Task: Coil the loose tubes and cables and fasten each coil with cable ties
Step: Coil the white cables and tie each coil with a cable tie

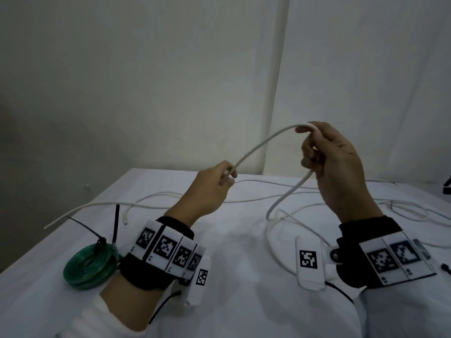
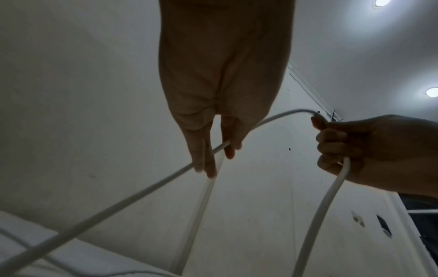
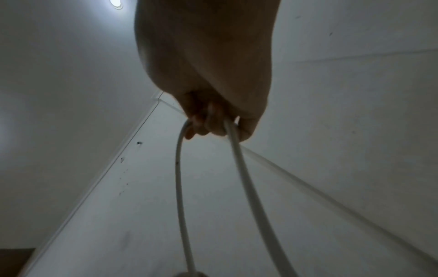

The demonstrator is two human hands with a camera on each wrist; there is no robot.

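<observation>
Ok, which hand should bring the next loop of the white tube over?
Probably the left hand: it pinches the tube on the loose side, while the right hand already grips the loop.

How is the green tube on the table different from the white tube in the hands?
The green tube is wound into a coil with black cable ties on it; the white tube is loose and untied. The green tube lies on the table; the white tube is lifted by the left hand and right hand. Both are flexible tubing.
</observation>
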